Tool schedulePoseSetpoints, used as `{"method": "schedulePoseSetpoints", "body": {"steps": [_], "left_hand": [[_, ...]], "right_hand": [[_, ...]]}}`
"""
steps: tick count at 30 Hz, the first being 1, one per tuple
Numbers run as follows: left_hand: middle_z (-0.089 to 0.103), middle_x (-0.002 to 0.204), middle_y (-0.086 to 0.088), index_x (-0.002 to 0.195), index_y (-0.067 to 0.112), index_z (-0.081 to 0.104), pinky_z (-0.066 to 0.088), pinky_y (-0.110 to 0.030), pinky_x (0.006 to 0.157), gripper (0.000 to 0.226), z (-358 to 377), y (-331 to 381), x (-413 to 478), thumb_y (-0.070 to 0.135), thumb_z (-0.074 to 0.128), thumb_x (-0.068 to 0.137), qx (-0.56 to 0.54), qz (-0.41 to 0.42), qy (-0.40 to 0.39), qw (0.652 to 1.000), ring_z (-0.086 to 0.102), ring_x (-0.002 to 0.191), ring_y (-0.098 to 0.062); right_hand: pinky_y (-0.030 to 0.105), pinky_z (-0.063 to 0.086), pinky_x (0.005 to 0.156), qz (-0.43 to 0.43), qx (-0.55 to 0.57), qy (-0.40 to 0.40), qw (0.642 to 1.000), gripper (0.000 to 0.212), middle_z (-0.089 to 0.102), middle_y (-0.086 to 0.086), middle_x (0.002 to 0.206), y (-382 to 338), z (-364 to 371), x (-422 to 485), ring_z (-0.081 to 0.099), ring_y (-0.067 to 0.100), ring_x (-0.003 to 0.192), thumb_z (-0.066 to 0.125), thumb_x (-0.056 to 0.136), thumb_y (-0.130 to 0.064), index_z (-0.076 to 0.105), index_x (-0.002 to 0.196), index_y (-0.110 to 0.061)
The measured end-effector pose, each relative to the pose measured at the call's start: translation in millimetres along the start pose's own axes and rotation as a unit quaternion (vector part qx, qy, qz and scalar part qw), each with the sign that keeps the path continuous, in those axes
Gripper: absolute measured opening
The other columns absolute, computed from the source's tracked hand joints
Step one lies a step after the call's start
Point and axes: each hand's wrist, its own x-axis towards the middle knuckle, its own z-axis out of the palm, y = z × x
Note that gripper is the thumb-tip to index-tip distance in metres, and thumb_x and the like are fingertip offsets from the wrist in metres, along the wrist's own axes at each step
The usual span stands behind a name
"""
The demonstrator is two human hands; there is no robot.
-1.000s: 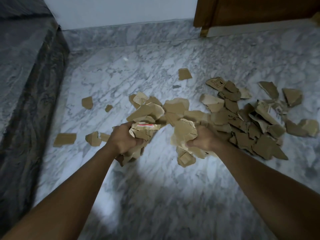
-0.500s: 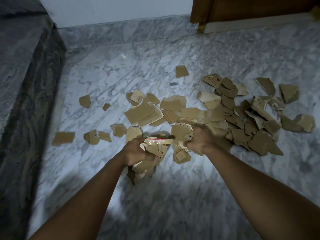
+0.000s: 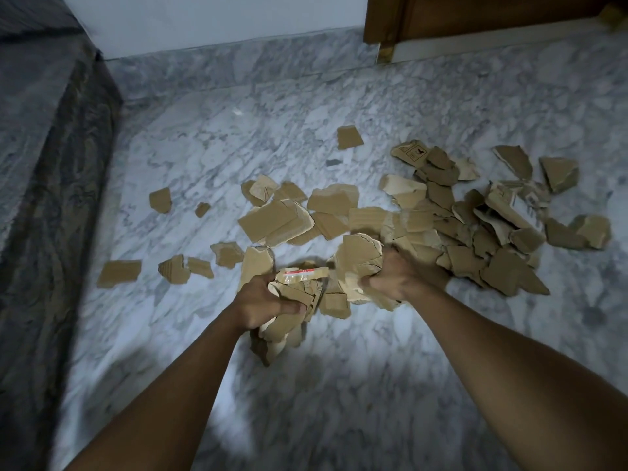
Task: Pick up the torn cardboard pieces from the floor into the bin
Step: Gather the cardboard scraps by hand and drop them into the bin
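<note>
Nearest to me, both hands have drawn together over the last second: they were apart, each with its own handful, and now they sit side by side at the near edge of the big heap (image 3: 475, 232), lower to the floor (image 3: 339, 385). I judge that I am packing two loads into one and taking in a little more, so the carry to the bin has not started. The bin is nowhere in view.

My left hand (image 3: 261, 305) is clenched round a wad of pieces (image 3: 282, 329), fingers (image 3: 289, 307) wrapped tight, and a red-taped scrap (image 3: 300, 272) sticks out of the top. My right hand (image 3: 394, 277), touching the heap's near edge, is curled round a cracked slab (image 3: 360, 260) and the smaller bits under it. The two loads touch.

Beyond my hands most of the cardboard lies in the heap. Left of the heap a few strays (image 3: 119, 272) are scattered well apart, towards the dark stone ledge (image 3: 51, 198). Behind the heap one lone square (image 3: 349, 137) sits by itself, and farther back stands the wooden door (image 3: 475, 15).
</note>
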Motion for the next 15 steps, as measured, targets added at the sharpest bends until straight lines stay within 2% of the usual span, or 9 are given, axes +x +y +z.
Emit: {"method": "schedulePoseSetpoints", "body": {"steps": [4, 7, 10, 12, 15], "left_hand": [[0.076, 0.097, 0.011, 0.105, 0.032, 0.073, 0.055, -0.038, 0.094, 0.055, -5.8, 4.5, -1.9, 0.035, 0.090, 0.052, -0.018, 0.002, 0.030, 0.999, 0.071, 0.095, -0.009], [0.076, 0.094, 0.013, 0.103, 0.034, 0.073, 0.055, -0.031, 0.085, 0.044, -9.4, 18.6, -1.7, 0.039, 0.088, 0.062, -0.021, -0.011, 0.091, 0.996, 0.071, 0.092, -0.009], [0.076, 0.095, 0.010, 0.106, 0.026, 0.073, 0.054, -0.031, 0.084, 0.035, -2.0, 46.2, 0.8, 0.035, 0.083, 0.073, -0.032, 0.010, 0.107, 0.994, 0.070, 0.093, -0.013], [0.076, 0.096, 0.008, 0.106, 0.023, 0.074, 0.055, -0.032, 0.087, 0.030, 11.2, 74.4, 0.6, 0.032, 0.080, 0.078, -0.055, 0.035, 0.084, 0.994, 0.070, 0.094, -0.014], [0.073, 0.103, 0.006, 0.111, 0.018, 0.071, 0.050, -0.028, 0.087, 0.024, 38.8, 129.1, -4.3, 0.019, 0.072, 0.087, -0.079, 0.101, 0.012, 0.992, 0.067, 0.099, -0.014]], "right_hand": [[0.017, 0.042, 0.071, -0.029, 0.070, -0.004, 0.997, 0.060, 0.064, -0.005, 0.111, 6.0, -10.1, -8.5, 0.061, 0.015, 0.100, 0.080, 0.072, -0.028, 0.055, 0.127, -0.022], [0.023, 0.044, 0.084, -0.022, 0.188, 0.022, 0.982, 0.056, 0.064, -0.011, 0.110, 4.3, -31.7, -23.4, 0.059, 0.011, 0.104, 0.080, 0.078, -0.019, 0.054, 0.126, -0.025], [0.038, 0.053, 0.096, 0.002, 0.330, 0.037, 0.943, 0.039, 0.074, -0.009, 0.103, -1.9, -55.0, -34.6, 0.067, 0.015, 0.104, 0.084, 0.075, -0.020, 0.068, 0.110, -0.028], [0.043, 0.053, 0.098, 0.007, 0.390, 0.031, 0.920, 0.037, 0.076, -0.011, 0.103, -6.9, -64.0, -44.6, 0.070, 0.013, 0.102, 0.087, 0.072, -0.028, 0.072, 0.105, -0.031], [0.041, 0.052, 0.100, 0.013, 0.444, 0.066, 0.893, 0.051, 0.075, -0.011, 0.109, -13.2, -74.6, -66.2, 0.069, 0.011, 0.105, 0.090, 0.068, -0.036, 0.070, 0.114, -0.029]]}}
